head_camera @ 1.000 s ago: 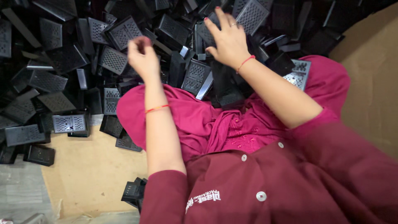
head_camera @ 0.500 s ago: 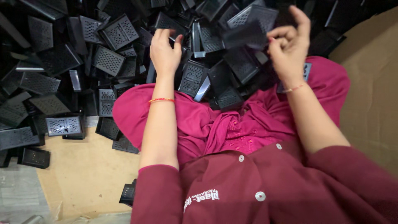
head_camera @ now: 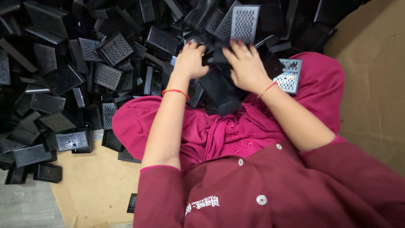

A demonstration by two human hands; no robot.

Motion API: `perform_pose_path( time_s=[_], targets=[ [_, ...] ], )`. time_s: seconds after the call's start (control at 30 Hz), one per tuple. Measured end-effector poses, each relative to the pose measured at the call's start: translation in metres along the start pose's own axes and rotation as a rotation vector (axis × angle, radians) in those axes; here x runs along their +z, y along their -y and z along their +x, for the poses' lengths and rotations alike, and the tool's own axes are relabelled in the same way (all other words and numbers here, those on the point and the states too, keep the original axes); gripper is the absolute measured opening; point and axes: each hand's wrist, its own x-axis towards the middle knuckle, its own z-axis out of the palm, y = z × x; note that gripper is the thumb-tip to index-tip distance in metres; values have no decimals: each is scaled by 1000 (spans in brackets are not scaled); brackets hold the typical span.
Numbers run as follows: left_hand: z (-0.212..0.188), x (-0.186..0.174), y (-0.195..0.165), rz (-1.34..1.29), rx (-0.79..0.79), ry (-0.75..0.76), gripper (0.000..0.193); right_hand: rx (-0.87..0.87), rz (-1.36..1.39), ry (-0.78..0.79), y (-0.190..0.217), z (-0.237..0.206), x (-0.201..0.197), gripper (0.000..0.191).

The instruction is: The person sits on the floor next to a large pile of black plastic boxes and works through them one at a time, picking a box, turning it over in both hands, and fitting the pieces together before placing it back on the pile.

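Spreading across the top: heap of black perforated parts [head_camera: 76, 71], reaching down to the lap. Resting in front of it, between both hands: dark part [head_camera: 221, 90]. Left hand [head_camera: 190, 61] curled on its left edge; right hand [head_camera: 246, 66] fingers spread over its top. Half a second ago: hands wider apart, right raised. Grip beneath hidden.

Left hand [head_camera: 190, 61], right hand [head_camera: 247, 67] both on black perforated part [head_camera: 219, 86] over lap; pile of parts [head_camera: 63, 76] around.

Brown cardboard sheet [head_camera: 90, 185], maroon buttoned jacket [head_camera: 270, 185], magenta cloth [head_camera: 320, 84] over lap.
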Motion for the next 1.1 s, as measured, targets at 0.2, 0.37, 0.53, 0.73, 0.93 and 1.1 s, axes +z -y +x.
perform_pose_path(
  time_s=[0.2,0.37,0.53,0.73,0.93,1.1],
  targets=[
    [-14,-32,-15,127,-193,104,27,179,210,64,-13,-13,-12,29],
    [-38,-90,-39,-465,-201,-185,32,366,1016,-370,-15,-12,-52,45],
    [-47,-98,-64,-1851,-271,-336,46,570,1981,-307,3,6,-71,41],
    [-29,-28,-96,-2459,-567,-717,44,457,1603,-181,60,-1,-45,30],
    [-27,3,-107,-2455,-317,-583,61,310,1095,-280,75,-9,-54,31],
    [-35,-27,-126,-1703,-593,-501,65,159,986,-315,83,-14,-71,49]
  ],
)
